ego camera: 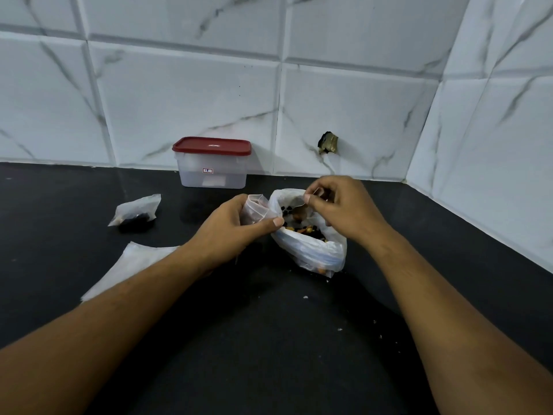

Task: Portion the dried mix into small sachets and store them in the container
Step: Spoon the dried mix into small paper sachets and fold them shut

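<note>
Gripping a sachet (254, 209), left hand (230, 232) touches the bag (311, 250); right hand (338, 205) pinches its rim.

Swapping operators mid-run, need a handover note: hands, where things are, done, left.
Left hand holds a small sachet beside the mix bag. Right hand pinches that bag's open rim.
One filled sachet lies on the counter to the left, flat empty sachets nearer.
Container at the wall, red lid on.
Done: one sachet filled.
Left: fill the held one and the empties, open the container, store all.
</note>
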### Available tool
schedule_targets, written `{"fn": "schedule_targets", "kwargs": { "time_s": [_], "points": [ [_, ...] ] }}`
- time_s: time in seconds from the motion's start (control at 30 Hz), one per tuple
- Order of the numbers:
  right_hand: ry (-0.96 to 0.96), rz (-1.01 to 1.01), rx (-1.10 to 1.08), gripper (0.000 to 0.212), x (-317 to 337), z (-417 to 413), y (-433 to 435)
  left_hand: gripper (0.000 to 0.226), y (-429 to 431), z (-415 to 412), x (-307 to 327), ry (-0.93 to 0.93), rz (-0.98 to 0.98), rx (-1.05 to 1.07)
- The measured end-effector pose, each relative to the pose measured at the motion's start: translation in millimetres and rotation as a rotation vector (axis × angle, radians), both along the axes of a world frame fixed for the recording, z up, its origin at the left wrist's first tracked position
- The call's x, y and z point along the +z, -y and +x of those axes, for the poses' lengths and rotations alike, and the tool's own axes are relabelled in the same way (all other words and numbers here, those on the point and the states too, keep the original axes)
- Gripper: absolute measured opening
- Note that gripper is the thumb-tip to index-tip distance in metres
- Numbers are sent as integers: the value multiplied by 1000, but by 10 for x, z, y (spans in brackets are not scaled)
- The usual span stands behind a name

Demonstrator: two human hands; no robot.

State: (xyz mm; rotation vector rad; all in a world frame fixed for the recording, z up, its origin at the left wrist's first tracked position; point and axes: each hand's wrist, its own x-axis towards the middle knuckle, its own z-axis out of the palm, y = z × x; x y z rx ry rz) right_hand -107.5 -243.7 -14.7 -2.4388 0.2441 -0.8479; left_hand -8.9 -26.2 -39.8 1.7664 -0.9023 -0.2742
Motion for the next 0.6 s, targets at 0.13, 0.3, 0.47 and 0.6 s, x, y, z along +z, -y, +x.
{"fn": "schedule_targets", "kwargs": {
  "time_s": [0.13, 0.3, 0.47, 0.6],
  "points": [
    [119, 204, -32, 14, 23, -2, -6, 49, 2, -6, -2, 9, 0, 10],
    [47, 336, 37, 13, -38, 33, -38, 44, 0, -17, 1, 2, -3, 20],
    [-34, 486, 187, 14, 11, -12, -31, 47, -4, -15, 4, 4, 12, 23],
    [-14, 570, 187, 13, 98, -67, 46, 39, -3, -28, 15, 7, 13, 22]
  ]
}}
